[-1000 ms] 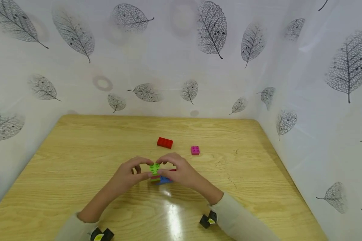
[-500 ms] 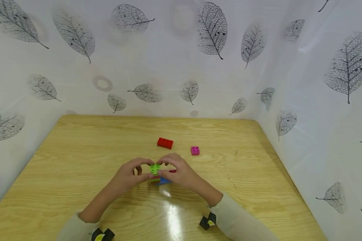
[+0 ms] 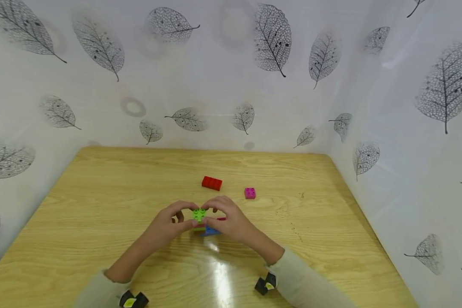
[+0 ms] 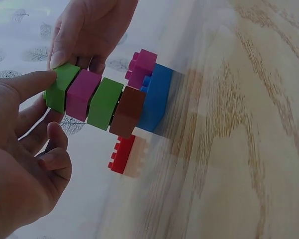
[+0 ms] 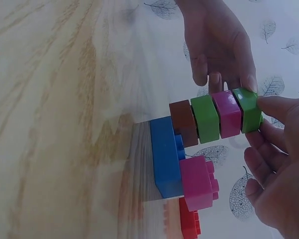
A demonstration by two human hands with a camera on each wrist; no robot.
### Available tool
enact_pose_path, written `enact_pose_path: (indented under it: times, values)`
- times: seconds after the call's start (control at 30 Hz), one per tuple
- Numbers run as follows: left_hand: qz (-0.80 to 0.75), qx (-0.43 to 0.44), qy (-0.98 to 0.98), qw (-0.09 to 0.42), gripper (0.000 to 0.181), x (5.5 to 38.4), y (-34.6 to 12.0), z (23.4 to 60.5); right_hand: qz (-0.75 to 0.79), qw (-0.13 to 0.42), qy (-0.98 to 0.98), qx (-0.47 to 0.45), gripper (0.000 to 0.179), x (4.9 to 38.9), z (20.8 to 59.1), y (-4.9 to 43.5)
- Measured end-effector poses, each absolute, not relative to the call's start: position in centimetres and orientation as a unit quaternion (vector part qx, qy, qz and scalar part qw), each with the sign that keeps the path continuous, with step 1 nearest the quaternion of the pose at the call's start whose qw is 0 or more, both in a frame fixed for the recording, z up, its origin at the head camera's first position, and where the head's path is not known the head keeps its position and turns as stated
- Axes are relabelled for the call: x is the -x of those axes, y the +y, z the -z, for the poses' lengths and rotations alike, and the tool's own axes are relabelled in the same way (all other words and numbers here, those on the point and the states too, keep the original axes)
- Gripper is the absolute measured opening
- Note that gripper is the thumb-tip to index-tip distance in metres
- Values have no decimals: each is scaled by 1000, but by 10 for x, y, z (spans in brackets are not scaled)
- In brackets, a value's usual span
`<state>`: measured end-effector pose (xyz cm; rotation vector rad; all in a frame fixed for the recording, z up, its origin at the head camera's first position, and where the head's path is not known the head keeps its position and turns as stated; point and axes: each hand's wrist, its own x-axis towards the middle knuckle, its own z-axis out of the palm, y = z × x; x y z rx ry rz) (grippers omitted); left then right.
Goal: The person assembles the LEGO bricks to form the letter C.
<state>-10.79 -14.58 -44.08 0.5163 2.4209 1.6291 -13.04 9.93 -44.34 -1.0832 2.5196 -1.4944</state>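
Note:
My left hand [image 3: 168, 222] and my right hand [image 3: 231, 217] pinch the light green brick [image 3: 199, 214] from either side, thumbs at the near side and index fingers at the far side. That brick tops a column over a magenta brick [image 4: 83, 94], another green brick [image 4: 105, 103] and a brown brick [image 4: 127, 112]. Underneath, a long blue brick [image 5: 164, 158] lies on the table and bears the column at one end. At its other end sits a pink brick [image 5: 197, 183], studs up. Narrow dark gaps show between the column's bricks in the wrist views.
On the wooden table [image 3: 111, 179], a long red brick [image 3: 211, 183] lies behind the stack. A small pink brick [image 3: 250, 193] lies to its right. A pale leaf-printed cover [image 3: 223, 77] rises behind the table and along its sides.
Both hands keep their pinch on the top green brick, and the stack stays in place. The whole head view has shifted very slightly.

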Motion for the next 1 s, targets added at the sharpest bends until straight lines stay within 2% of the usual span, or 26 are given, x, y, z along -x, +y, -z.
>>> enact_pose_path:
  times: [0.5,0.7,1.0]
  values:
    - [-543,-166,818,89,31,112,-145,446,464,-13,808,362,26,132,448,100]
    - [-550,-165,814,86,31,112,-146,449,472,9,811,345,25,131,449,100]
    - [-550,-147,815,109,37,109,-147,446,478,-3,807,348,24,130,448,99]
